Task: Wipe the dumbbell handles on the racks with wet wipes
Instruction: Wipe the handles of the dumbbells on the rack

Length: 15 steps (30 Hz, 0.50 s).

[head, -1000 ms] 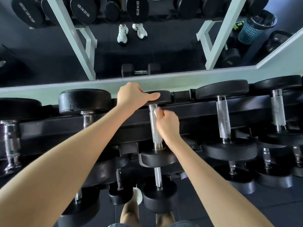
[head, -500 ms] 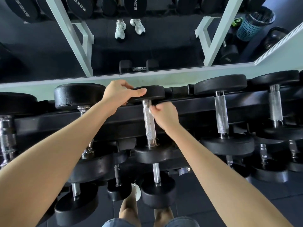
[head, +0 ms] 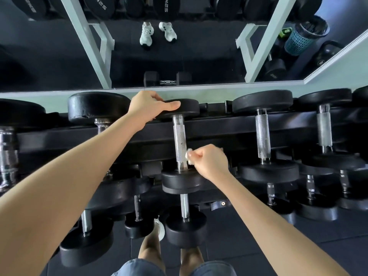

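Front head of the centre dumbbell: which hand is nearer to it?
Right. The right hand, pinching a wet wipe low beside the handle, is just above the front head; the left hand grips the far head.

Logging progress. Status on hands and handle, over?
Left hand grips far plate. Right hand pinches wipe against handle, near end. Nothing blocking.

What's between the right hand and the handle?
A small white wipe, pinched by the right hand against the handle; head view.
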Available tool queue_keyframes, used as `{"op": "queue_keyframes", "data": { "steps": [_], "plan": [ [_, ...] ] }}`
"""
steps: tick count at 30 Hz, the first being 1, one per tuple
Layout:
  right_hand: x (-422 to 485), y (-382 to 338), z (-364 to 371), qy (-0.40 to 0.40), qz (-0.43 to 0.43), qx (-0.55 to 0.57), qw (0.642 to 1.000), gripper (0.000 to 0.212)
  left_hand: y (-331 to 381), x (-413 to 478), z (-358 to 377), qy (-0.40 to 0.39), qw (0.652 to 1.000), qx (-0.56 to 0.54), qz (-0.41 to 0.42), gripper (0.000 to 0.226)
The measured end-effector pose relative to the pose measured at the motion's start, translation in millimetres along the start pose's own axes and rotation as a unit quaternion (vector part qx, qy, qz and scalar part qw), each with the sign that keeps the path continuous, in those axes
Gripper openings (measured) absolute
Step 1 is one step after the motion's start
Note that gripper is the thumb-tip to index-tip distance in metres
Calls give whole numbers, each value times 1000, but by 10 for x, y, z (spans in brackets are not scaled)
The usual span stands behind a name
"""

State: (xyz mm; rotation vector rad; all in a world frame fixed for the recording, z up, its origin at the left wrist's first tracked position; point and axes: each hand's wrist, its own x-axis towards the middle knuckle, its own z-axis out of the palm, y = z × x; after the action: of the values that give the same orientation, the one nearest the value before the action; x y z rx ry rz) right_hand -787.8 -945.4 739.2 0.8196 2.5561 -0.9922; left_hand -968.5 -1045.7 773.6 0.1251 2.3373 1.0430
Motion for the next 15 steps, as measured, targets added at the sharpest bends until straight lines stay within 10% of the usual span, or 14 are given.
{"op": "queue_keyframes", "data": {
  "steps": [15],
  "plan": [
    [-302, -292, -361, 55, -15, 229, 972, 35, 32, -330, 136, 8, 979, 154, 134, 59]
  ]
}}
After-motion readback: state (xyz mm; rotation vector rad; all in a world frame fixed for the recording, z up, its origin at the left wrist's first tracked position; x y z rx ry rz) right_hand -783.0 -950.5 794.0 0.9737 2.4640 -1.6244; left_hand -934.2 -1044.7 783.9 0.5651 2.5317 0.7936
